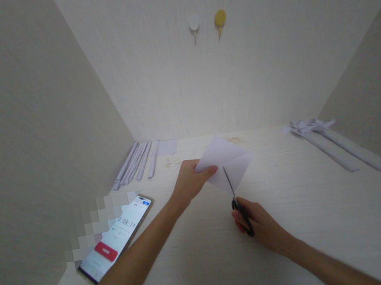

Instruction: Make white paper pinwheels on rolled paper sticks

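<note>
A square of white paper (231,155) is held up over the table, turned so that its corners point up, down and sideways. My left hand (193,177) pinches its left corner, thumb on top and the other fingers hidden behind the sheet. Black-handled scissors (244,219) are in my right hand (258,223), with my fingers wrapped round the handles. Their narrow blade lies over the lower part of the paper and points upward. I cannot tell whether the blades have cut into it.
At the left stands a phone (125,232) showing a timer. Behind it lie several folded paper strips (135,164) and a small paper square (167,147). At the right are paper pieces with long strips (327,145). Two hooks, white (193,24) and yellow (220,18), hang on the back wall (179,80).
</note>
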